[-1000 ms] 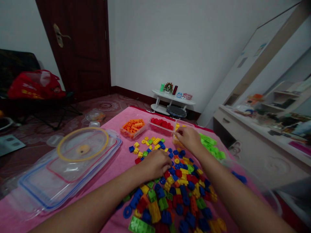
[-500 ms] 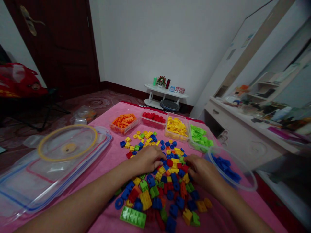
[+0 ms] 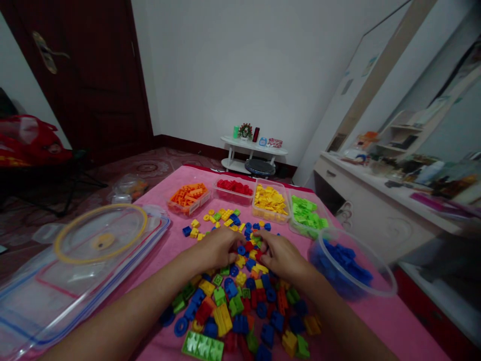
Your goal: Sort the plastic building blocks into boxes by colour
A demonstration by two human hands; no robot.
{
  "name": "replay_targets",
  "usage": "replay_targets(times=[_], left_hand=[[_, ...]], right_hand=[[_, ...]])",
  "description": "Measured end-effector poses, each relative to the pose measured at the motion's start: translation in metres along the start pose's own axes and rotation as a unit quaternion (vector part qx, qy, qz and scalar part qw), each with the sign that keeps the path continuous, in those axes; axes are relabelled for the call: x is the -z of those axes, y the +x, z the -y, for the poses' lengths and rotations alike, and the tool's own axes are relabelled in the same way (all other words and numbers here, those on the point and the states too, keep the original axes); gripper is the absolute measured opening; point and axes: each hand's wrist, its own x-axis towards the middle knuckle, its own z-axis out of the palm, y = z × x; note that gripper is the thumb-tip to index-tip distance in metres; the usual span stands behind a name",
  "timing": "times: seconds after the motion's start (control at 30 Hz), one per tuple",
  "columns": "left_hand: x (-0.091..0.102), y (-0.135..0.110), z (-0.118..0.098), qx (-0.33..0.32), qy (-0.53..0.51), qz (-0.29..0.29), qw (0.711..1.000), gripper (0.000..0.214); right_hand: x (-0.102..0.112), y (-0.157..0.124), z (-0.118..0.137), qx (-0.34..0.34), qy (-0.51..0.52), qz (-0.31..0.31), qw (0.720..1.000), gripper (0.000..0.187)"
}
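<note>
A heap of mixed plastic bricks (image 3: pixel 240 306) in red, blue, yellow, green and orange lies on the pink cloth (image 3: pixel 376 321). Both my hands rest on its far edge, almost touching. My left hand (image 3: pixel 216 248) has its fingers curled down into the bricks. My right hand (image 3: pixel 280 255) is curled too, its fingertips pinched among small bricks; what either hand holds is hidden. Beyond them stand clear tubs of orange bricks (image 3: pixel 188 195), red bricks (image 3: pixel 233 188), yellow bricks (image 3: pixel 269 198) and green bricks (image 3: pixel 306 213). A round clear bowl of blue bricks (image 3: pixel 347 263) sits right of my right hand.
Stacked clear lids (image 3: pixel 86 255) with a yellow-rimmed round lid lie at the left. A white dresser (image 3: pixel 376 210) runs along the right. A low white shelf (image 3: pixel 255 150) stands by the far wall, and a dark door (image 3: pixel 82 75) at the back left.
My right hand came back from the yellow tub to the heap, then moved left and forward until it met my left hand. The view shifted slightly.
</note>
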Motion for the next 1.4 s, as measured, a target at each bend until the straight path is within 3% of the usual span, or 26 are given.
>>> replay_targets(times=[0.23,0.43,0.53,0.7,0.9,1.03,1.17,1.27,1.33,1.4], left_hand=[[0.016,0.005,0.018,0.082,-0.024,-0.099,0.991,0.029],[0.008,0.009,0.022,0.067,-0.010,-0.162,0.985,0.021],[0.005,0.009,0.021,0.065,-0.001,-0.148,0.987,0.024],[0.004,0.005,0.025,0.076,0.023,-0.078,0.994,0.028],[0.004,0.000,0.022,0.055,0.052,-0.045,0.996,0.035],[0.004,0.000,0.018,0.077,0.084,-0.036,0.993,0.021],[0.011,0.000,0.015,0.088,0.086,-0.036,0.992,0.020],[0.022,-0.003,0.014,0.102,0.084,-0.019,0.991,0.016],[0.030,-0.005,0.014,0.107,0.076,-0.001,0.991,0.016],[0.037,-0.005,0.014,0.107,0.042,-0.010,0.993,0.019]], right_hand=[[-0.012,0.021,-0.001,0.006,0.190,-0.060,0.980,0.042],[-0.019,0.027,0.005,0.052,0.133,-0.115,0.983,0.039],[-0.015,0.028,0.014,0.070,0.053,-0.122,0.989,0.038],[-0.011,0.026,0.022,0.063,-0.047,-0.033,0.996,0.043],[-0.013,0.021,0.030,0.045,-0.081,0.000,0.996,0.043],[-0.018,0.021,0.031,0.061,-0.066,-0.019,0.996,0.030],[-0.021,0.020,0.024,0.098,0.013,-0.055,0.994,0.022],[-0.016,0.021,0.021,0.060,0.148,-0.099,0.982,0.016],[-0.009,0.021,0.022,0.000,0.289,-0.119,0.950,0.015],[-0.003,0.020,0.025,-0.056,0.457,-0.127,0.879,0.024]])
